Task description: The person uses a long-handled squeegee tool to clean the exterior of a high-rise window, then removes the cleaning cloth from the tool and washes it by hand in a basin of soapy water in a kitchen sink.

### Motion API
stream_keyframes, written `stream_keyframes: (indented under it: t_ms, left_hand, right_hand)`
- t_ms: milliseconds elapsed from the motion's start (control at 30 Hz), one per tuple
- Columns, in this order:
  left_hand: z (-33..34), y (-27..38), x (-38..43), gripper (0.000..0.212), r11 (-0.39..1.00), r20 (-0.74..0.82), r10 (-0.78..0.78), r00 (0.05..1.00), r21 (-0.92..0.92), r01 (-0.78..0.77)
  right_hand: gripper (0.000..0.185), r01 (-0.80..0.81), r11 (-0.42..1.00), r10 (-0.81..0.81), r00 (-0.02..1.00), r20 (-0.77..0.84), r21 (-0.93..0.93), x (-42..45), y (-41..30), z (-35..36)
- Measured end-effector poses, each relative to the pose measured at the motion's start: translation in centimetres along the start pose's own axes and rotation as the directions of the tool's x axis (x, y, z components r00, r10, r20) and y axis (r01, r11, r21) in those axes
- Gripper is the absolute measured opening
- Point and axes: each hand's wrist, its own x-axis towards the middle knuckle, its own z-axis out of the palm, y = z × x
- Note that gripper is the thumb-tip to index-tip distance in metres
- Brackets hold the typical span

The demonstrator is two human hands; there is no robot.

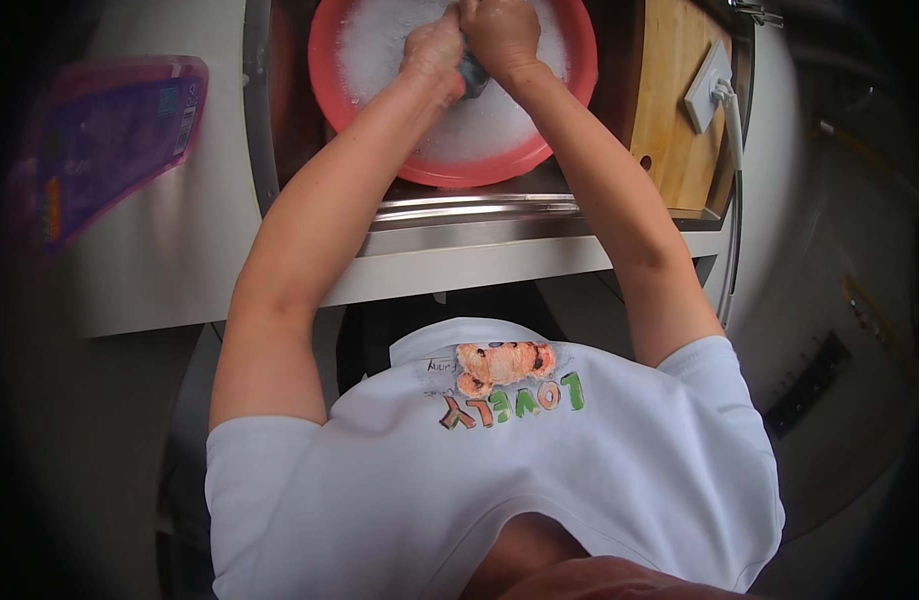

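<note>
A red plastic basin (pixel 459 174) of foamy water (pixel 474 135) stands in front of me, cut off by the top of the view. Over the suds, my left hand (pixel 434 49) and my right hand (pixel 503 34) are pressed close together. Both are closed around a dark, wet cloth (pixel 473 76), and part of it hangs below them. The fingers are mostly hidden behind the backs of the hands, and the right hand reaches the top rim of the picture.
Around the basin is a metal-edged sink (pixel 474 210) set in a white countertop (pixel 474 270). A wooden board (pixel 669 105) lies on the right, with a white square-headed tool (pixel 708 88) over it. A purple and pink plastic package (pixel 121 142) rests on the left counter.
</note>
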Motion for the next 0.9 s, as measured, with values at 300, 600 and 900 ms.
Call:
stream_keyframes:
  t_ms: [300,600,900]
  left_hand:
    - [0.2,-0.4,0.9,0.019,0.992,-0.060,-0.027,0.998,-0.122,0.020]
    - [0.2,-0.8,1.1,0.022,0.991,-0.068,-0.049,0.996,-0.128,0.040]
    - [-1.0,0.2,1.1,0.022,0.958,-0.029,-0.056,0.998,-0.283,0.045]
  right_hand:
    - [0.021,0.250,0.944,-0.283,0.949,-0.137,-0.216,0.5,1.8,1.0]
    - [0.029,-0.002,1.000,0.003,0.996,-0.086,0.012,0.6,1.3,0.9]
    - [0.027,0.131,0.990,-0.134,0.990,-0.043,-0.057,-0.2,1.5,2.0]
